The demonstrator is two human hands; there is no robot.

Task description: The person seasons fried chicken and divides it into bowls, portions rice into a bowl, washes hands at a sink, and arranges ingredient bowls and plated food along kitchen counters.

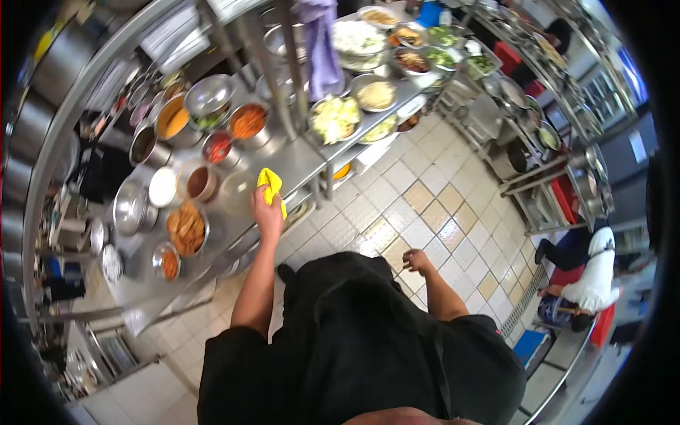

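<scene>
My left hand [266,210] is closed around a bright yellow cloth [270,181] at the front edge of the steel counter [297,161]. Part of the cloth sticks out beyond the fingers. Close to that hand on the counter are a pot of reddish-brown sauce [201,183], a bowl of red pieces [218,147] and a pot of shredded orange vegetable [248,122]. Held out over the tiled floor, my right hand [418,261] has loosely bent, parted fingers and nothing visible in it.
A bowl of brown fried pieces [187,228] sits left on the counter. Cut cabbage [336,119] fills a bowl farther along, near a hanging purple cloth [322,49]. Metal posts rise from the counter. A co-worker in white [595,273] bends at the right. Tiled floor [425,191] lies between the counters.
</scene>
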